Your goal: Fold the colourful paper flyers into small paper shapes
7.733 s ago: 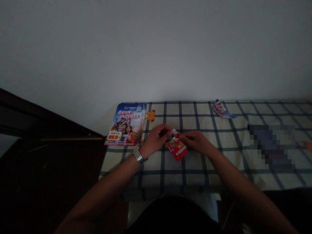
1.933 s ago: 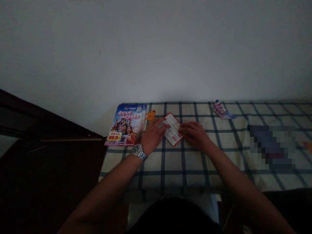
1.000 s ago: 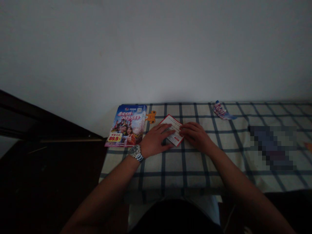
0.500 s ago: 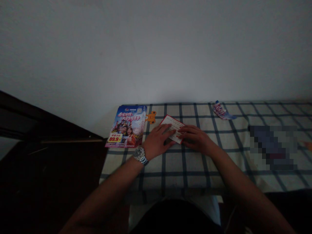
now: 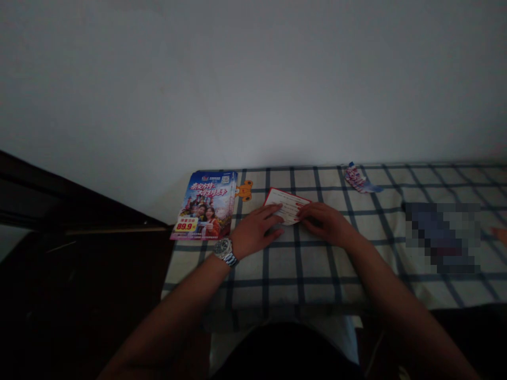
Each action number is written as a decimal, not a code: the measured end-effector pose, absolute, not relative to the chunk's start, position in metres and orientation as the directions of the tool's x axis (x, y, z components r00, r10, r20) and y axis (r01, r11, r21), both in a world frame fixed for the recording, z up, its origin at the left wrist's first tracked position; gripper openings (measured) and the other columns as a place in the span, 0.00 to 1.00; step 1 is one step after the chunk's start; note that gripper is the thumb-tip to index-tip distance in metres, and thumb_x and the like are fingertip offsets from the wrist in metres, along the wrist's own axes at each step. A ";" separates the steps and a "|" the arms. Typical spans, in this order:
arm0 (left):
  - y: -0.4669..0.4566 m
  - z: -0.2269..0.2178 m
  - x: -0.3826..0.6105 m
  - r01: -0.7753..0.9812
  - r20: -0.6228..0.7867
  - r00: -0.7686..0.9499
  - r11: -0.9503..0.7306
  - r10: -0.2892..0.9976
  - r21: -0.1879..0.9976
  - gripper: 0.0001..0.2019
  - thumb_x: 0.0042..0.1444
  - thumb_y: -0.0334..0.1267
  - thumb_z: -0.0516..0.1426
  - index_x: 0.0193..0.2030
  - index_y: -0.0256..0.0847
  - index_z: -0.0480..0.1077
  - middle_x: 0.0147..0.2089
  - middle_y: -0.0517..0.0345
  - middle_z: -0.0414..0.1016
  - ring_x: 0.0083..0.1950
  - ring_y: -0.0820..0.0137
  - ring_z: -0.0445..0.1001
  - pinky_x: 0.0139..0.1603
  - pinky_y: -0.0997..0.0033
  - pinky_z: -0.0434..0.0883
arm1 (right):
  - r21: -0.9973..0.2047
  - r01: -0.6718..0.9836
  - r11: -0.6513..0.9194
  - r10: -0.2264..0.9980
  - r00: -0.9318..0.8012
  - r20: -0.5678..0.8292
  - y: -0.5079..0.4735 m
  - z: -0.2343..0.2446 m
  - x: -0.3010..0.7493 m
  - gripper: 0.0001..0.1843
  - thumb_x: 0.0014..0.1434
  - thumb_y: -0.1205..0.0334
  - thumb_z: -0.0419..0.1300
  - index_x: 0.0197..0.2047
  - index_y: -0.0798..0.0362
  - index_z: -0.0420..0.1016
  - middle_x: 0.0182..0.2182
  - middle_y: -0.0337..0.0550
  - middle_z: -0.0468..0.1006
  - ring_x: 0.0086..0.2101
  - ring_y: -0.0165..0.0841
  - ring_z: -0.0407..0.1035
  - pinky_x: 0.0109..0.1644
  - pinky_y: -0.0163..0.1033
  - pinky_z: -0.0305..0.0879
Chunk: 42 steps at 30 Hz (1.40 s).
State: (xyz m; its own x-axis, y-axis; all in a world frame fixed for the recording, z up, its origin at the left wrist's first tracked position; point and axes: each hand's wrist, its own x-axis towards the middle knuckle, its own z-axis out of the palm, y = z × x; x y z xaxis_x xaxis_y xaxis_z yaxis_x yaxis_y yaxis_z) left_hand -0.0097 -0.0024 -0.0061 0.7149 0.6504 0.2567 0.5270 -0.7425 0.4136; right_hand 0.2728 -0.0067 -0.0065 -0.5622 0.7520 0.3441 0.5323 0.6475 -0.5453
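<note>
A small white sheet of paper with a red edge and printed lines lies at a slant on the checked cloth. My left hand, a metal watch on its wrist, rests with fingers stretched out over the paper's left part. At the paper's right edge, my right hand has its thumb and fingers closed on the sheet. The paper's lower edge bows slightly between the hands, and my fingers cover parts of both sides.
Left of my hands lies a stack of blue and pink flyers, with an orange bear-shaped piece beside it. Crumpled printed paper lies toward the back right. A blurred-out dark item is farther right. A wall rises behind the checked cloth.
The paper has turned, its right end swinging away from me and to the right. My right hand has shifted slightly with it; my left hand has slid a little toward the paper's lower left.
</note>
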 end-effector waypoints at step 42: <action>-0.012 -0.008 0.003 0.464 0.258 0.788 -0.814 0.560 0.349 0.14 0.69 0.46 0.56 0.56 0.45 0.72 0.66 0.50 0.68 0.68 0.57 0.65 0.68 0.50 0.67 | -0.428 0.777 0.461 0.869 -0.299 0.394 0.005 -0.023 0.255 0.06 0.65 0.59 0.62 0.44 0.49 0.78 0.39 0.48 0.76 0.40 0.44 0.71 0.45 0.50 0.69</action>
State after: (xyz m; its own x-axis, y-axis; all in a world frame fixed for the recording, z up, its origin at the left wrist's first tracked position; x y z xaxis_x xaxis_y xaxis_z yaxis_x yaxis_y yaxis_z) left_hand 0.0033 -0.0121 -0.0076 0.7875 0.5597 0.2579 0.4642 -0.8140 0.3490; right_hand 0.2547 0.0048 -0.0230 -0.2989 0.8692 0.3940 0.7771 0.4613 -0.4281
